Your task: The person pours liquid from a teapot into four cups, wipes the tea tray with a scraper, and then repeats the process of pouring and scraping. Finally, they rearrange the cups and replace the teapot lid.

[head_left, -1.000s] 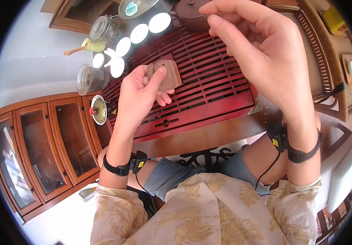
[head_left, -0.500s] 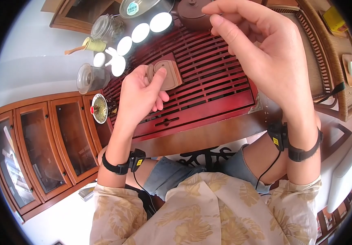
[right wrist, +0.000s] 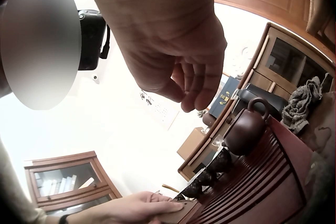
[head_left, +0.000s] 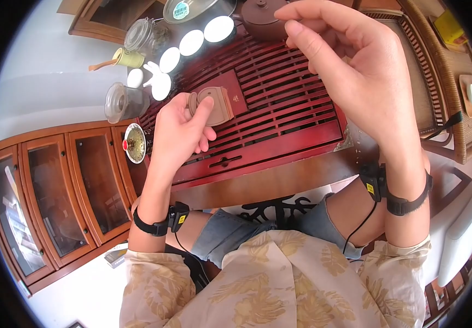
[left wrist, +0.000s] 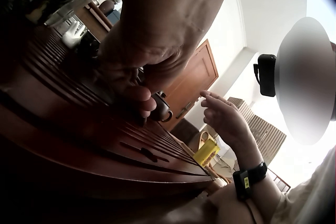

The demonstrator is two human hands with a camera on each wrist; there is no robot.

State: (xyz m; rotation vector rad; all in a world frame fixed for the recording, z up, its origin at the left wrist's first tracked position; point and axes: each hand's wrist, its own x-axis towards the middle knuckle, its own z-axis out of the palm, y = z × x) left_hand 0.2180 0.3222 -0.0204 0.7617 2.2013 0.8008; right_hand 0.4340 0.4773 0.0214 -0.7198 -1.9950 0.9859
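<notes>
Now, at the left of the head view, a lidded bowl with a red knob (head_left: 137, 144) stands just beside the slatted red tray (head_left: 290, 147) on the counter (head_left: 269, 179). Left of centre, the left hand (head_left: 177, 131) pinches a flat brown piece (head_left: 219, 112), thumb on top; the piece is over the tray, though whether it touches the slats I cannot tell. Compared with half a second ago, hand and piece sit slightly farther left, and more of a plain red panel (head_left: 233, 82) shows at the piece's upper right. That suggests the piece is being shifted, not yet released. Higher up, a row of cups (head_left: 192, 42) leads toward the dark teapot (head_left: 263, 23) at top centre. At upper right, the right hand (head_left: 364, 71) hangs in the air, hardly changed, its fingers loosely bent and gripping nothing.
</notes>
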